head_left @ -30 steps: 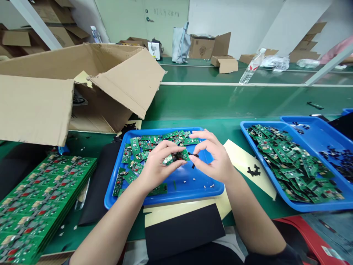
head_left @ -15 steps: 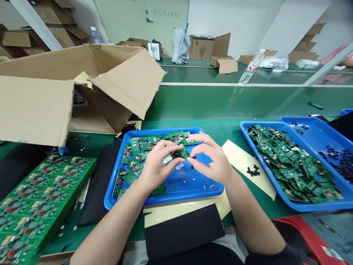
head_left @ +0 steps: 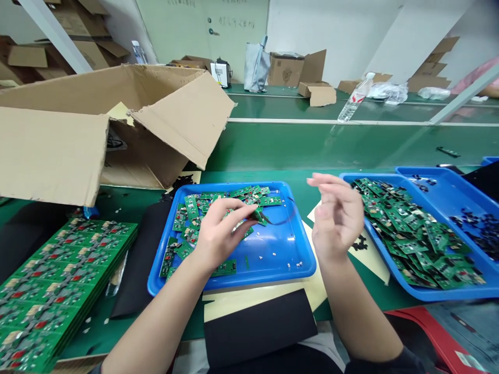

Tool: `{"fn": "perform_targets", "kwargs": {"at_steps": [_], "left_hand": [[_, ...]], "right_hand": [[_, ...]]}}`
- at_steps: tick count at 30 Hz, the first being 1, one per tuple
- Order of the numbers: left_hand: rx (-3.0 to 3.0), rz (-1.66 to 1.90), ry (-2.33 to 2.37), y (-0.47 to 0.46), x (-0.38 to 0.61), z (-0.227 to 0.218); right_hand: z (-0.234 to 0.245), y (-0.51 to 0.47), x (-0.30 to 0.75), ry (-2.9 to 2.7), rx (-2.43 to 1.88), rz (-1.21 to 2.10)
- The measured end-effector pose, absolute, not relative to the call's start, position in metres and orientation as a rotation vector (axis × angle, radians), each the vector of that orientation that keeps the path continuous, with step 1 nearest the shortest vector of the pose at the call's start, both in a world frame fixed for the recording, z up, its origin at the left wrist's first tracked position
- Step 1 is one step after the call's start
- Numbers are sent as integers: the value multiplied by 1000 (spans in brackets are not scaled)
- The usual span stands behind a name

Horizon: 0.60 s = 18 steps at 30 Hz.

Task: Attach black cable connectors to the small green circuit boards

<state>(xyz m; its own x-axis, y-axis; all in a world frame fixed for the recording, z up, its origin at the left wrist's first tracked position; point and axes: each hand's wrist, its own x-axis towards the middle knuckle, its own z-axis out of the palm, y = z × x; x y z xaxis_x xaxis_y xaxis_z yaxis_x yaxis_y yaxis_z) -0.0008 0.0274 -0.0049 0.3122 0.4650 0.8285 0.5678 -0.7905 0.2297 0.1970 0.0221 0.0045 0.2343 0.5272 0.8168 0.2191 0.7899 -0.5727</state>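
My left hand pinches a small green circuit board between thumb and fingers, above the middle blue tray. Much of that board is hidden by the fingers. A thin, dark curved streak runs rightward from it, too blurred to identify. To the right, my right hand is raised between the two large trays, its fingers loosely bent and apart, with nothing visible in them. More green circuit boards lie in the tray's left and back parts. Several tiny white pieces are scattered on its floor.
Another blue tray is heaped with circuit boards; a third has small black parts. Panels of boards are stacked at left. Behind stands an open cardboard box. Yellowish paper with black pieces lies between trays.
My right hand has let go of the board and moved right, its fingers opening. My left hand keeps its pinch, almost unmoved. The dark streak now shows beside the board.
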Motion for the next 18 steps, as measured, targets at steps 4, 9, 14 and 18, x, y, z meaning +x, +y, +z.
{"fn": "perform_targets", "kwargs": {"at_steps": [4,9,14,18], "left_hand": [[-2490,-1410,-821,23,2,-10],[-2433,-1398,-822,24,0,-12],[-2427,-1404,-817,25,-2,-10],[-2399,-1435,-861,25,-2,-7]], "right_hand": [[6,22,199,-1508,-951,794],[5,19,198,-1505,-965,1442],[8,18,196,-1479,-872,1640],[7,18,196,-1380,-834,1706]]}}
